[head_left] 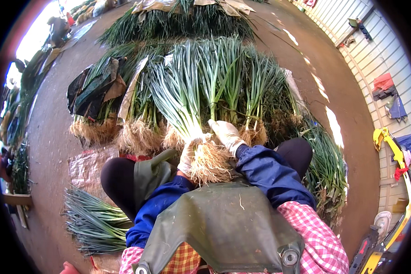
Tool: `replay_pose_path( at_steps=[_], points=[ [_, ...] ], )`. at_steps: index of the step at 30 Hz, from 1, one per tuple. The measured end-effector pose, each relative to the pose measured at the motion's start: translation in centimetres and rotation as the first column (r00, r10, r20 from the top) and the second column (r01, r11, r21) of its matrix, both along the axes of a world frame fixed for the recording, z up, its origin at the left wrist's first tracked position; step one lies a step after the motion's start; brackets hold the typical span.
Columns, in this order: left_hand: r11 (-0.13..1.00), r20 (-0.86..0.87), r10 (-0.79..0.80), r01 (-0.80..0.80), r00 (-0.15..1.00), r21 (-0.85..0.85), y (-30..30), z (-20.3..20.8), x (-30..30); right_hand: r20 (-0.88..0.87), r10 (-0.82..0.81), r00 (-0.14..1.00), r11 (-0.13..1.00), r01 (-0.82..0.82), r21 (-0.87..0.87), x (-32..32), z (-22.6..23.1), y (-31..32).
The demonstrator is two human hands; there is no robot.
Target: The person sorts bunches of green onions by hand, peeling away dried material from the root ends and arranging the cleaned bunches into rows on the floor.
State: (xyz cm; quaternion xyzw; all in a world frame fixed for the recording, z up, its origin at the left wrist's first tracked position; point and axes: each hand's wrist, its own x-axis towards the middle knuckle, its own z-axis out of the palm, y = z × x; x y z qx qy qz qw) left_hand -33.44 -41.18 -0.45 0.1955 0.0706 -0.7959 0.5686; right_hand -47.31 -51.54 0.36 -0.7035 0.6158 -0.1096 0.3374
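Note:
My left hand (186, 159), in a pale glove, is wrapped round the white stems of a bunch of green onions (180, 98). Its shaggy tan roots (210, 162) hang toward my lap and its green leaves fan out away from me. Just to the right, my gloved right hand (226, 134) closes its fingertips at the lower end of a green onion stalk (213, 102); the stalk's root end is hidden behind the hand. More green onions (255, 91) with roots lie in a heap directly beyond both hands.
A dark plastic sheet (98, 89) covers part of the heap's left side. Another bunch (96, 221) lies on the floor by my left knee, and more leaves (322, 160) spread at my right. An olive apron (228, 223) covers my lap. A yellow metal frame (404, 160) stands far right.

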Motion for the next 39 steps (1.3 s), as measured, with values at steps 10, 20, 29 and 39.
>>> replay_pose_path(
  at_steps=[10, 20, 29, 39],
  points=[
    [1.000, -0.003, 0.001, -0.001, 1.000, -0.004, 0.0, 0.3, 0.2, -0.082, 0.562, 0.823, 0.641, -0.496, -0.585, -2.4, 4.9, 3.4],
    [1.000, 0.022, -0.007, 0.007, 1.000, 0.009, -0.4, 1.0, 0.2, -0.631, 0.627, 0.457, 0.640, -0.764, 0.082, -6.7, 5.9, 0.5],
    [0.999, 0.078, -0.037, 0.036, 0.996, 0.024, -1.3, 0.2, 0.2, -0.325, 0.440, 0.837, 0.843, -0.510, -0.171, 0.1, 0.8, -3.7],
    [0.992, 0.001, 0.059, -0.059, 0.998, 0.111, -0.7, -0.2, -0.2, 0.783, 0.347, 0.516, 0.875, -0.478, -0.073, 0.2, 8.0, 2.1]
  ],
)
